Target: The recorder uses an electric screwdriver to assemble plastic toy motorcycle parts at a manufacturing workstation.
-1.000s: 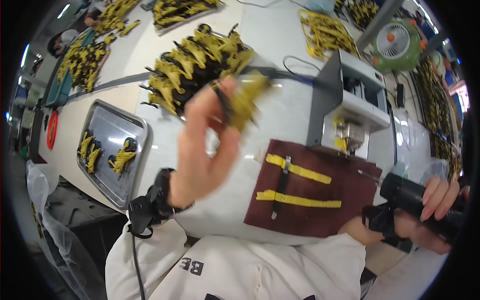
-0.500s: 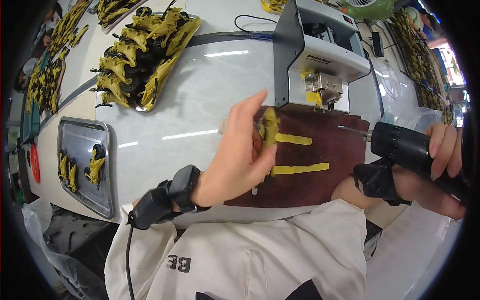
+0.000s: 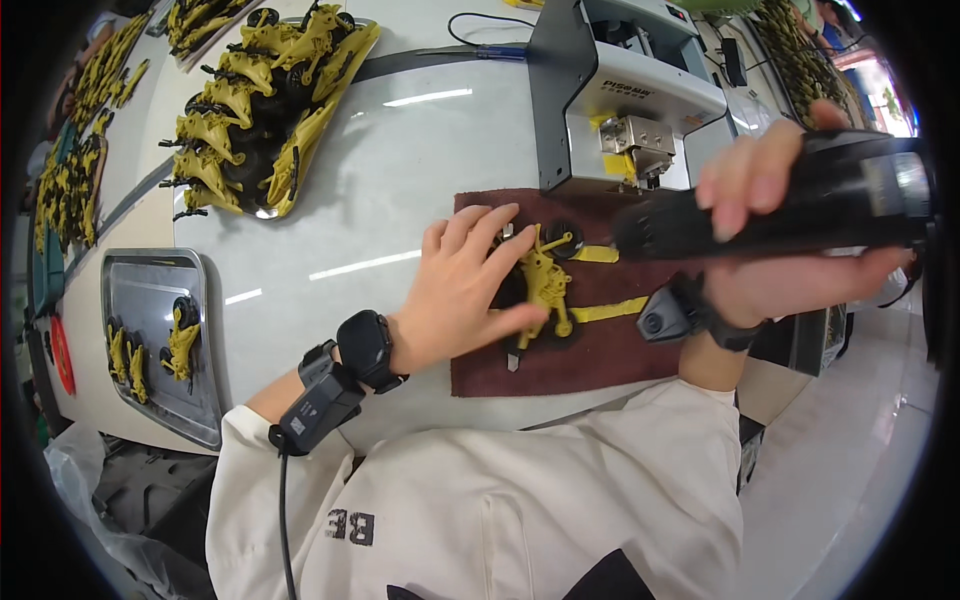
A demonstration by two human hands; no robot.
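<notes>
A yellow toy motorcycle point(image 3: 546, 282) with black wheels lies on its side on the maroon mat point(image 3: 490, 375). My left hand point(image 3: 460, 285) holds it from the left side, the index finger and thumb spanning its frame; the palm hides part of it. Just below it shows a small pale-tipped piece point(image 3: 513, 361) that I cannot make out. My right hand point(image 3: 750, 190) is wrapped around a black electric screwdriver point(image 3: 770, 205), raised over the mat's right side and slightly blurred. Its bit cannot be seen. Two yellow strips point(image 3: 612, 309) run across the mat, right of the toy.
A white and grey benchtop machine point(image 3: 640, 95) stands behind the mat. A metal tray point(image 3: 210, 400) at left carries several toy motorcycles; a fuller tray point(image 3: 368, 45) sits farther back, heaped with more. More yellow parts point(image 3: 75, 185) lie at far left.
My left hand has lowered the toy, which was pinched edge-on above the mat, and it now lies side-up there. My right hand has raised and turned the screwdriver, moving it left.
</notes>
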